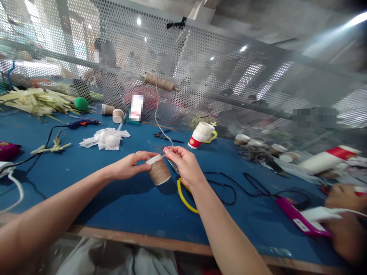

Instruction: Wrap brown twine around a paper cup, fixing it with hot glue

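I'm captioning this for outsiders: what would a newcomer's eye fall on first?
Probably the twine-wound cylinder at the centre, held by the left hand, while the right hand pinches twine running up to a spool by the perforated screen. Next, the yellow handle just below that hand, and the green egg-shaped object at back left, next to pale strips.

Pot (159, 171) before the twine spool (163, 83); glue gun (78, 123) left, power strip (301, 218) right — both on the table (114, 208).

Rough, matt twine (159, 172) wraps the smooth cup (154, 159).
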{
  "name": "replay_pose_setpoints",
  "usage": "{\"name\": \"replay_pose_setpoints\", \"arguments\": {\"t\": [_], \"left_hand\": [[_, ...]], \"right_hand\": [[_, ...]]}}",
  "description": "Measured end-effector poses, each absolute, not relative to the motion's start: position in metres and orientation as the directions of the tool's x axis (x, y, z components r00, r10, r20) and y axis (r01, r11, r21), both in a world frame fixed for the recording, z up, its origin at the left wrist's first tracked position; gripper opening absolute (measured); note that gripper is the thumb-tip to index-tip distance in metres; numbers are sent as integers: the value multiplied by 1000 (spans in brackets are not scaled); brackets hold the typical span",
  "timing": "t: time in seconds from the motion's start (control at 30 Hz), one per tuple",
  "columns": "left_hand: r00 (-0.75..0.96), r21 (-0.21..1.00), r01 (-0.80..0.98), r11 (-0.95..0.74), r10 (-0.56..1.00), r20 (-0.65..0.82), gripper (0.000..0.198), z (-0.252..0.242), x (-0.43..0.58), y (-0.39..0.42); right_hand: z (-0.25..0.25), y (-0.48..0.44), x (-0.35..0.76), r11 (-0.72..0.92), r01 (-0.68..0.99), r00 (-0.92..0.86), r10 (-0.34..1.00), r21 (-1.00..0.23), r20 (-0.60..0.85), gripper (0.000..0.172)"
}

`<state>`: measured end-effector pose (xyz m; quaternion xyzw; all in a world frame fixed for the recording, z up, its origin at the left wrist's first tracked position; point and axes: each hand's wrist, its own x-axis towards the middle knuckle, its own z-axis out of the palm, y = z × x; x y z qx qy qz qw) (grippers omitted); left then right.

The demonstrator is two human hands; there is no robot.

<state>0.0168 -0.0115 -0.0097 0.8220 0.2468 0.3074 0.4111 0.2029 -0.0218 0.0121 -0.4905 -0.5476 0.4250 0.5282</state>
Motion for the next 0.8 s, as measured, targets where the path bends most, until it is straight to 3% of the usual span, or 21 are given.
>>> {"name": "replay_pose_setpoints", "arguments": {"t": [0.8], "left_hand": [[702,825,85,-559,621,349,17,-4,16,-17]], "right_hand": [[5,-25,204,104,53,33,994,-993,106,22]]}}
